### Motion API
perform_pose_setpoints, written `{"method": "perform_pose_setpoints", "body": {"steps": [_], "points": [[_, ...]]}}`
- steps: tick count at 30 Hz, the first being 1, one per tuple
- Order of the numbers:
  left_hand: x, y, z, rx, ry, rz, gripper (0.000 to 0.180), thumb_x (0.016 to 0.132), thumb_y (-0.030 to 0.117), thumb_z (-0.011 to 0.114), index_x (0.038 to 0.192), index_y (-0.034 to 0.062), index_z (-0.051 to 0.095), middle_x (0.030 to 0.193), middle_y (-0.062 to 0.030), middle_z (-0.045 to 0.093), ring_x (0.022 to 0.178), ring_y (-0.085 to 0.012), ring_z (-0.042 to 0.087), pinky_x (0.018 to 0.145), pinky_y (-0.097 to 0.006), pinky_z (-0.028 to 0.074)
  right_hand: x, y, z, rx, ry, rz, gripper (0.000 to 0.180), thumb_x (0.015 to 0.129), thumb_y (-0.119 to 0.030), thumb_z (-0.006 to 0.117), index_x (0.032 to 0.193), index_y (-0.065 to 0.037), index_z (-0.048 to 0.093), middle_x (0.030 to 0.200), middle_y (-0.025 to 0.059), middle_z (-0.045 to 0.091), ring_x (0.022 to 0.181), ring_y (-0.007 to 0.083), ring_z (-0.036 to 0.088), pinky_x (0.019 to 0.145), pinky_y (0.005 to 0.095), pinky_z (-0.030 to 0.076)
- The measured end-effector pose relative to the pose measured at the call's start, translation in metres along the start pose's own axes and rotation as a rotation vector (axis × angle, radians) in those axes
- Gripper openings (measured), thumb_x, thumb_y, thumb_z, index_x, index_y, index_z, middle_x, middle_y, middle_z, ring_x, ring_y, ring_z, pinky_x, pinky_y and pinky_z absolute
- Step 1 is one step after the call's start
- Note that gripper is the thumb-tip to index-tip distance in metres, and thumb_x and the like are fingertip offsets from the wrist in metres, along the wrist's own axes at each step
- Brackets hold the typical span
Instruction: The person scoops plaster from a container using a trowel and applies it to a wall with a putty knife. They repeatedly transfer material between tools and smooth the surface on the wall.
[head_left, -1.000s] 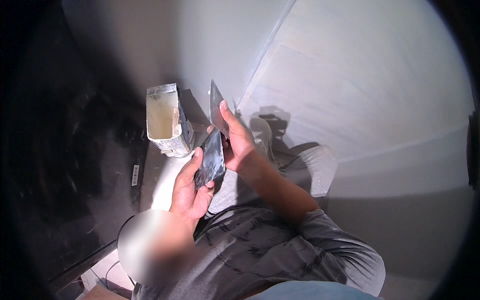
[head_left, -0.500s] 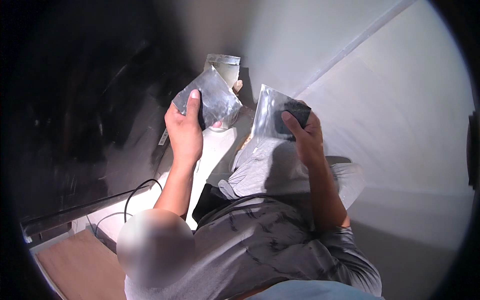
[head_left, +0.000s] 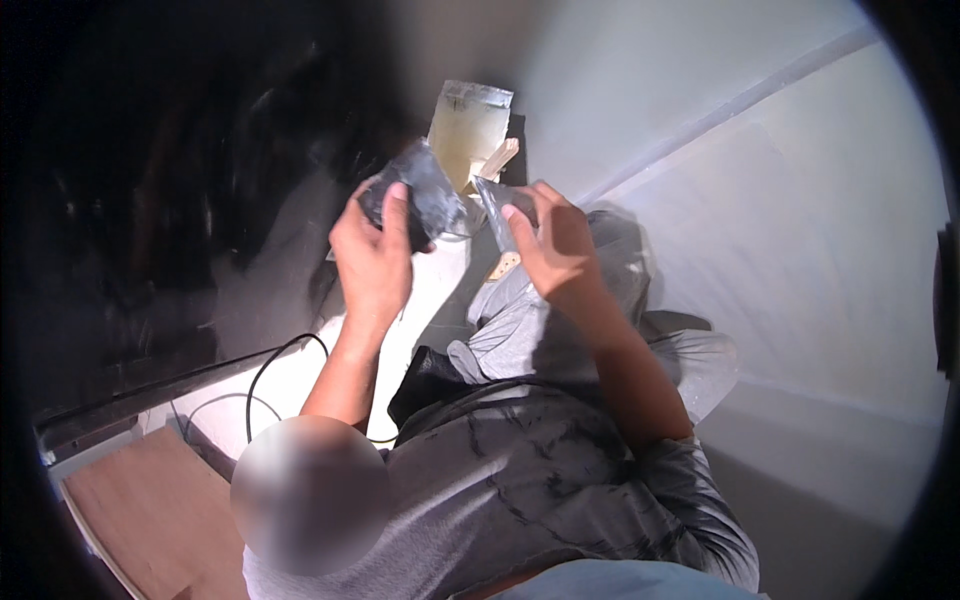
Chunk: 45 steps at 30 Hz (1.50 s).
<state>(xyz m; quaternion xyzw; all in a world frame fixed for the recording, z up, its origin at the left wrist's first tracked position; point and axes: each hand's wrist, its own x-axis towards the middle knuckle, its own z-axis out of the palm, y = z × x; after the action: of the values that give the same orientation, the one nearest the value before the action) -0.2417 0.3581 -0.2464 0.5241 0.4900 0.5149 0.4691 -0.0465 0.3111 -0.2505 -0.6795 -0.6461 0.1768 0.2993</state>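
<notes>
Left hand point(head_left: 372, 268) clamped on a dark flat plate point(head_left: 430, 195), thumb pressed on its face, fingers wrapped behind. Right hand point(head_left: 562, 248) gripping a second, grey plate point(head_left: 496, 215), thumb on the near face, this one tilted more edge-on. Hands apart; plates near each other, can't tell if the corners touch. Both plates held up between the person and an open tub point(head_left: 462, 120), pale inside, its lower part partly hidden by the left-hand plate. Piece of wood point(head_left: 502, 155) at the tub's right edge. Black panel point(head_left: 170, 220) to the left, pale grey wall point(head_left: 770, 230) to the right. Black cable point(head_left: 256, 378) lower left, brown board point(head_left: 150, 510) beyond it.
</notes>
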Motion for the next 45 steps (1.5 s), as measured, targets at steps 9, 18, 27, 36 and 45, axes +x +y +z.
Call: {"method": "perform_pose_setpoints", "body": {"steps": [9, 18, 27, 36, 45], "points": [[0.015, -0.025, -0.035, -0.193, 0.044, -0.165, 0.030, 0.104, 0.021, 0.059, 0.111, -0.0081, 0.061, 0.090, -0.0113, 0.068, 0.070, -0.0151, 0.066, 0.056, -0.030, 0.059, -0.011, 0.053, 0.005, 1.078, -0.249, 0.641, 0.023, 0.095, -0.025, 0.067, 0.103, -0.004, 0.064, 0.082, -0.0011, 0.063, 0.066, 0.0084, 0.059, 0.053, 0.0270, 0.045], [-0.015, -0.003, 0.004, -0.584, -0.302, -0.452, 0.029, 0.096, 0.016, 0.069, 0.118, -0.0007, 0.060, 0.094, -0.0085, 0.070, 0.071, -0.0143, 0.069, 0.052, -0.026, 0.056, -0.049, 0.034, -0.042, 1.554, 0.050, 0.558, 0.026, 0.097, -0.023, 0.067, 0.114, -0.003, 0.063, 0.098, 0.0053, 0.070, 0.085, 0.0154, 0.069, 0.075, 0.0303, 0.057], [-0.101, 0.031, 0.039, -0.904, -0.521, -0.907, 0.026, 0.106, 0.017, 0.051, 0.117, -0.0049, 0.059, 0.081, -0.0120, 0.067, 0.050, -0.0129, 0.057, 0.039, -0.020, 0.049, -0.106, 0.021, -0.027, 1.734, 0.117, 0.545, 0.060, 0.092, -0.041, 0.074, 0.132, 0.000, 0.055, 0.109, 0.0065, 0.066, 0.096, 0.0156, 0.063, 0.083, 0.0299, 0.050], [-0.118, 0.066, 0.119, -0.368, -0.629, -0.736, 0.017, 0.098, 0.018, 0.068, 0.108, 0.0062, 0.062, 0.085, -0.0041, 0.068, 0.047, -0.0053, 0.054, 0.036, -0.014, 0.040, -0.127, 0.081, -0.101, 1.950, 0.358, 0.237, 0.040, 0.098, -0.045, 0.065, 0.114, -0.008, 0.063, 0.096, 0.0029, 0.070, 0.086, 0.0128, 0.068, 0.073, 0.0319, 0.058], [-0.092, 0.076, 0.150, -0.308, -0.466, -0.391, 0.027, 0.099, 0.017, 0.066, 0.120, 0.0018, 0.057, 0.097, -0.0100, 0.068, 0.077, -0.0142, 0.069, 0.052, -0.020, 0.055, -0.175, 0.146, -0.075, 1.609, 0.246, 0.644, 0.047, 0.089, -0.014, 0.078, 0.129, 0.001, 0.057, 0.113, 0.0104, 0.070, 0.101, 0.0205, 0.069, 0.090, 0.0356, 0.056]]}}
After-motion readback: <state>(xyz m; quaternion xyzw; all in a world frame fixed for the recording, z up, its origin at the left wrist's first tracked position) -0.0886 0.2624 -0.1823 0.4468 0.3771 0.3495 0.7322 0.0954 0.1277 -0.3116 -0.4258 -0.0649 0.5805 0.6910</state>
